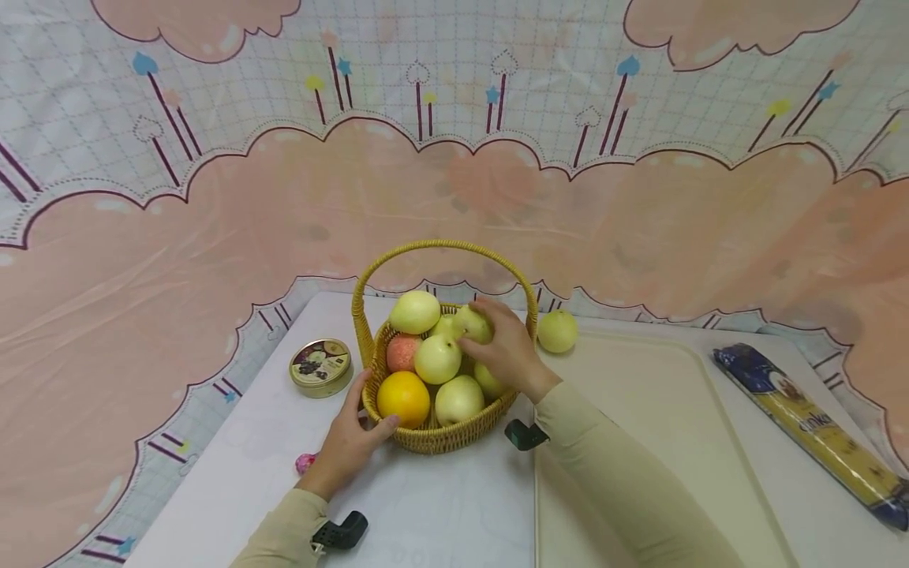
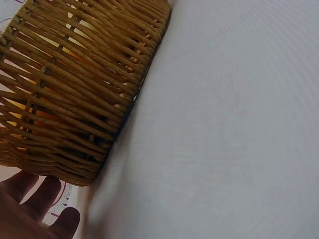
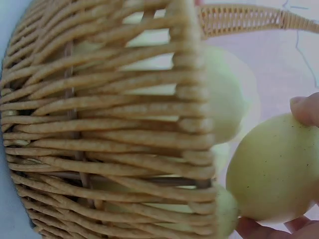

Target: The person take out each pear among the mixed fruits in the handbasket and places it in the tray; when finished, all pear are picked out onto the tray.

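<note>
A wicker basket [image 1: 446, 442] with a tall arched handle stands on the white table, filled with several pale green pears, an orange [image 1: 403, 399] and a reddish round fruit [image 1: 402, 353]. At its front left, my left hand [image 1: 348, 442] holds the rim, thumb over the edge; its fingers [image 2: 45, 196] lie against the outer wall in the left wrist view. Over the right side of the basket, my right hand [image 1: 510, 351] grips a pear [image 1: 472, 323] between thumb and fingers. In the right wrist view, that speckled pear [image 3: 276, 172] shows beside the rim, close to other pears.
Left of the basket sits a round tin [image 1: 321, 368], and a small pink wrapped candy [image 1: 305, 463] lies by my left wrist. Another pear [image 1: 557, 331] stands behind a cream tray [image 1: 639, 442] on the right. A long packet [image 1: 809, 426] lies at the far right.
</note>
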The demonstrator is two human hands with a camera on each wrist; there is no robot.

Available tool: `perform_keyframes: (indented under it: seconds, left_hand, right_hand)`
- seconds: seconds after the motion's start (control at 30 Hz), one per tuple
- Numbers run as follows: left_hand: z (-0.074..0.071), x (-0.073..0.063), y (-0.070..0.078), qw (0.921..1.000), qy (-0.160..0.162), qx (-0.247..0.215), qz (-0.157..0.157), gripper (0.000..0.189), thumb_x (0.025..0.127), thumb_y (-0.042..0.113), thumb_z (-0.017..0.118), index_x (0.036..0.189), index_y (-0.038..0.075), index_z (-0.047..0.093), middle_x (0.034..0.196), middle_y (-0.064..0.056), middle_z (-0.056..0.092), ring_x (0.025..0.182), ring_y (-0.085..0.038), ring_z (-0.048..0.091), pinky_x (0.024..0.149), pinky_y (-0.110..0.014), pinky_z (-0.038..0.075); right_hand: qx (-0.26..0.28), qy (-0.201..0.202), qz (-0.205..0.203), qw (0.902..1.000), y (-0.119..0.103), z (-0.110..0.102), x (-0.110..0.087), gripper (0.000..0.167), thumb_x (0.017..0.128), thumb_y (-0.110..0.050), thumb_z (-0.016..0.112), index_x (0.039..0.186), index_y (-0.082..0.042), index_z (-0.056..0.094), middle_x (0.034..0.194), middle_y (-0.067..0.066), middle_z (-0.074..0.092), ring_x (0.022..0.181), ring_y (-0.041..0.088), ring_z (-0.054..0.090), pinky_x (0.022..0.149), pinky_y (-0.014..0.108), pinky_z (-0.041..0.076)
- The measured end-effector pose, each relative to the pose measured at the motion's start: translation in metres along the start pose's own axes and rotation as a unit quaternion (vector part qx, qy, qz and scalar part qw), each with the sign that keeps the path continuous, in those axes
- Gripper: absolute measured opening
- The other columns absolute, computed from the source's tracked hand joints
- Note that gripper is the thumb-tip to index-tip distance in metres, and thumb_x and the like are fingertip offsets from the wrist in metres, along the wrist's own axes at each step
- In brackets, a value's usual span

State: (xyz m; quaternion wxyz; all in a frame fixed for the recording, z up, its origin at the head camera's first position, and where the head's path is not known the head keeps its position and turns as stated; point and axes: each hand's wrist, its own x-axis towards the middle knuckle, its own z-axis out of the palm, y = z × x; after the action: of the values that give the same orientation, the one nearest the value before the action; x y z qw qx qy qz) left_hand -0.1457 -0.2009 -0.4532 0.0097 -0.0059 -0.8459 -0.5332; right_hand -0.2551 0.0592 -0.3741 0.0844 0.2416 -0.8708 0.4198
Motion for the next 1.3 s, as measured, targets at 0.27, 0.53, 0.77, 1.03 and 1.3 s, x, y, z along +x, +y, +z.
perform_keyframes:
  seconds: [0.27,0.53,0.77,1.03,1.3]
  left_hand:
    - [-0.002,-0.002,0.001,1.0000,-0.005,0.000,-0.007,0.088,0.094,0.035,0.068,0.160,0.015,0.013,0.163,-0.022,0.019,0.142,-0.045,0.031,0.114,-0.059,0.026]
    - [-0.002,-0.001,-0.002,1.0000,0.001,0.006,-0.008,0.089,0.094,0.035,0.068,0.160,0.016,0.013,0.162,-0.022,0.021,0.139,-0.045,0.034,0.113,-0.060,0.028]
    - [-0.001,-0.001,-0.002,1.0000,0.001,0.006,-0.003,0.088,0.094,0.035,0.068,0.160,0.015,0.013,0.161,-0.023,0.021,0.139,-0.045,0.035,0.113,-0.060,0.028]
    - [-0.001,0.001,-0.003,1.0000,0.000,0.002,-0.004,0.089,0.094,0.035,0.068,0.160,0.016,0.012,0.161,-0.022,0.022,0.139,-0.044,0.035,0.113,-0.059,0.029]
    - [0.000,0.001,-0.002,1.0000,-0.001,-0.001,-0.004,0.089,0.094,0.035,0.069,0.160,0.015,0.013,0.162,-0.022,0.020,0.140,-0.044,0.034,0.113,-0.059,0.028]
  right_hand:
    - [-0.002,0.003,-0.033,0.9995,-0.011,-0.008,-0.015,0.056,0.088,-0.025,0.076,0.136,-0.002,0.059,0.149,0.014,0.049,0.138,0.031,0.042,0.115,0.048,0.031]
    - [0.010,-0.015,-0.051,0.9985,-0.017,-0.014,-0.028,0.056,0.086,-0.025,0.080,0.134,-0.003,0.061,0.146,0.014,0.052,0.137,0.029,0.044,0.113,0.045,0.034]
    - [0.012,-0.017,-0.067,0.9975,-0.019,-0.021,-0.041,0.055,0.085,-0.023,0.081,0.133,-0.003,0.062,0.143,0.014,0.055,0.135,0.029,0.047,0.112,0.044,0.037]
    - [0.017,-0.025,-0.065,0.9974,-0.015,-0.031,-0.056,0.055,0.085,-0.022,0.081,0.133,-0.003,0.062,0.145,0.011,0.054,0.134,0.030,0.048,0.109,0.046,0.041]
    - [-0.001,-0.012,-0.053,0.9985,-0.003,-0.045,-0.071,0.053,0.085,-0.020,0.081,0.132,-0.003,0.063,0.142,0.016,0.055,0.130,0.034,0.051,0.094,0.049,0.052]
